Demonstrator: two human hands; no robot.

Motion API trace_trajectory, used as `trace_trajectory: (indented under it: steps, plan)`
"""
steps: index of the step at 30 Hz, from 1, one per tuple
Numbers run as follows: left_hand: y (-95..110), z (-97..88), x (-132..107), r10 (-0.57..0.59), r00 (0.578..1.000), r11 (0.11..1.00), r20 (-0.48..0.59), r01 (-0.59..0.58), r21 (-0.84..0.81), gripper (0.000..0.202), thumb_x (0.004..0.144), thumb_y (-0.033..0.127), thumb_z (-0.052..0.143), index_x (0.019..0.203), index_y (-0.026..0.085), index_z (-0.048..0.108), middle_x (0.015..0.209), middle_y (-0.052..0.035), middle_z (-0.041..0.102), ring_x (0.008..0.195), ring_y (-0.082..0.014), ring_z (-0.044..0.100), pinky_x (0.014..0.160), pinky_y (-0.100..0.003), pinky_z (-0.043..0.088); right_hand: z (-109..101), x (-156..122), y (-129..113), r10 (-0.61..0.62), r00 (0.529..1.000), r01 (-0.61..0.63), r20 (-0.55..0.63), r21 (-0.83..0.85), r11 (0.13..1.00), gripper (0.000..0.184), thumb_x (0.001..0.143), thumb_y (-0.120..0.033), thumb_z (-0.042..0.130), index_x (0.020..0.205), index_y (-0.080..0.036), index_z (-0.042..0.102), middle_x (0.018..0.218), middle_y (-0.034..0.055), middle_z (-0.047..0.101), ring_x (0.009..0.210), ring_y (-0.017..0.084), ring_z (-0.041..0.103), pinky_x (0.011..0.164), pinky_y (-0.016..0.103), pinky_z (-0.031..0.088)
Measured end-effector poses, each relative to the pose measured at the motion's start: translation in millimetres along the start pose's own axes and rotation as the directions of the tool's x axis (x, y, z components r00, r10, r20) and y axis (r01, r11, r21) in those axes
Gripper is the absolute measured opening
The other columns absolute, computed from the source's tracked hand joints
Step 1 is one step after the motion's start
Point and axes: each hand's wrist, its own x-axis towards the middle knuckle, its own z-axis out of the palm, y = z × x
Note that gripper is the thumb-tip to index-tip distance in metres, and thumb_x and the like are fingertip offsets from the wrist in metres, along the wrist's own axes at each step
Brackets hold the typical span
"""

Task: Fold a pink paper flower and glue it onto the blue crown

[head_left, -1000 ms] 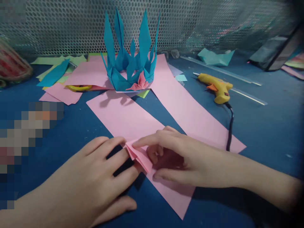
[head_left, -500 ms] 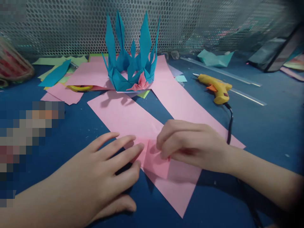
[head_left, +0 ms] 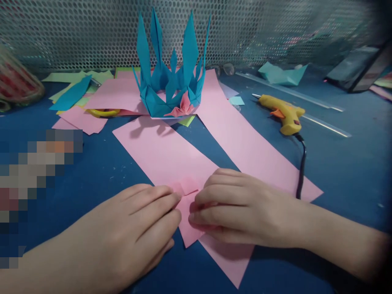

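Observation:
A small folded pink paper piece (head_left: 187, 212) lies on a long pink paper strip (head_left: 162, 151) on the blue table. My left hand (head_left: 128, 232) rests flat beside it, fingers stretched out, fingertips touching its left edge. My right hand (head_left: 241, 208) lies on its right side, fingers together and pressing the piece down. A small flap of the piece (head_left: 189, 185) sticks up between the two hands.
A blue paper crown with a pink flower (head_left: 170, 77) stands at the back. A second pink strip (head_left: 245, 143) runs to the right. A yellow glue gun (head_left: 283, 114) with a black cord (head_left: 301, 167) lies right. Scissors (head_left: 102, 113), paper scraps and a mesh wall are behind.
The pink piece was unfolded from a raised wedge and laid flat. My right hand moved down onto it, and my left hand's fingers closed in against its left edge.

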Motion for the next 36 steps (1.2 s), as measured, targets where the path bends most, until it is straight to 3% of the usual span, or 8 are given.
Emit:
trace_trajectory:
  steps: [5, 10, 16, 20, 23, 28, 33, 36]
  plan:
    - [11, 1.0, -5, -0.053, 0.998, 0.998, -0.022, 0.053, 0.015, 0.023, 0.100, 0.016, 0.042, 0.110, 0.012, 0.063, 0.110, -0.0066, 0.076, 0.107, -0.0216, 0.068, 0.102, -0.036, 0.048, 4, 4, -5, 0.174, 0.985, -0.175, 0.024, 0.215, 0.961, 0.018, 0.099, -0.019, 0.054, 0.096, -0.013, 0.071, 0.093, 0.0083, 0.070, 0.089, 0.016, 0.063, 0.082, 0.026, 0.051]
    - [17, 3.1, -6, -0.213, 0.975, 0.977, -0.068, 0.211, -0.037, 0.027, 0.101, 0.019, 0.040, 0.123, 0.016, 0.056, 0.117, -0.0014, 0.071, 0.119, -0.0133, 0.059, 0.117, -0.024, 0.030, 6, 6, -9, 0.316, 0.949, -0.308, 0.013, 0.268, 0.913, 0.014, 0.097, -0.016, 0.055, 0.093, -0.015, 0.068, 0.087, 0.0069, 0.069, 0.081, 0.015, 0.063, 0.073, 0.024, 0.052]
    - [15, 3.8, -3, -0.073, 0.996, 0.997, -0.046, 0.073, -0.005, 0.036, 0.095, 0.007, 0.041, 0.124, 0.019, 0.059, 0.121, -0.0085, 0.068, 0.113, -0.0215, 0.065, 0.100, -0.034, 0.051, 7, 7, -11, 0.350, 0.936, -0.327, -0.035, 0.278, 0.903, 0.012, 0.095, -0.012, 0.055, 0.091, -0.016, 0.066, 0.083, 0.0047, 0.071, 0.078, 0.014, 0.063, 0.068, 0.023, 0.051]
    - [14, 4.8, -5, -0.088, 0.996, 0.995, 0.013, 0.087, 0.039, 0.040, 0.095, 0.011, 0.042, 0.131, 0.020, 0.057, 0.123, -0.0129, 0.068, 0.112, -0.0274, 0.068, 0.091, -0.035, 0.058, 7, 9, -11, 0.366, 0.930, -0.338, -0.040, 0.297, 0.893, 0.013, 0.093, -0.010, 0.056, 0.087, -0.015, 0.066, 0.080, 0.0040, 0.071, 0.074, 0.013, 0.063, 0.065, 0.022, 0.051]
    - [15, 7.2, -9, -0.050, 0.998, 0.997, 0.026, 0.048, 0.057, 0.043, 0.093, 0.009, 0.042, 0.134, 0.015, 0.055, 0.124, -0.0145, 0.068, 0.116, -0.0306, 0.065, 0.098, -0.041, 0.055, 8, 9, -11, 0.383, 0.922, -0.352, -0.054, 0.293, 0.889, 0.012, 0.093, -0.011, 0.057, 0.089, -0.015, 0.067, 0.080, 0.0033, 0.072, 0.073, 0.013, 0.064, 0.065, 0.022, 0.051]
    - [15, 4.7, -17, -0.049, 0.998, 0.999, 0.048, 0.049, 0.004, 0.045, 0.096, 0.013, 0.035, 0.139, 0.014, 0.050, 0.130, -0.0110, 0.066, 0.124, -0.0270, 0.061, 0.110, -0.040, 0.046, 7, 10, -11, 0.399, 0.915, -0.366, -0.053, 0.305, 0.879, 0.013, 0.092, -0.010, 0.058, 0.094, -0.015, 0.070, 0.084, 0.0030, 0.075, 0.076, 0.012, 0.066, 0.069, 0.022, 0.051]
    - [7, -2.1, -8, -0.327, 0.941, 0.916, 0.083, 0.337, -0.218, 0.020, 0.100, 0.031, 0.046, 0.113, 0.024, 0.059, 0.110, -0.0001, 0.073, 0.101, -0.0149, 0.070, 0.092, -0.024, 0.055, 4, 11, -9, 0.395, 0.918, -0.380, 0.027, 0.339, 0.861, 0.011, 0.091, -0.011, 0.060, 0.092, -0.015, 0.070, 0.084, 0.0025, 0.074, 0.075, 0.012, 0.065, 0.068, 0.022, 0.049]
    - [4, -0.7, 4, -0.240, 0.969, 0.942, 0.058, 0.247, -0.228, 0.018, 0.102, 0.022, 0.044, 0.099, 0.022, 0.062, 0.096, 0.0004, 0.074, 0.103, -0.0157, 0.069, 0.090, -0.027, 0.054, 3, 10, -8, 0.345, 0.938, -0.338, 0.039, 0.330, 0.881, 0.009, 0.092, -0.014, 0.062, 0.092, -0.016, 0.070, 0.086, 0.0033, 0.073, 0.079, 0.013, 0.065, 0.072, 0.022, 0.050]
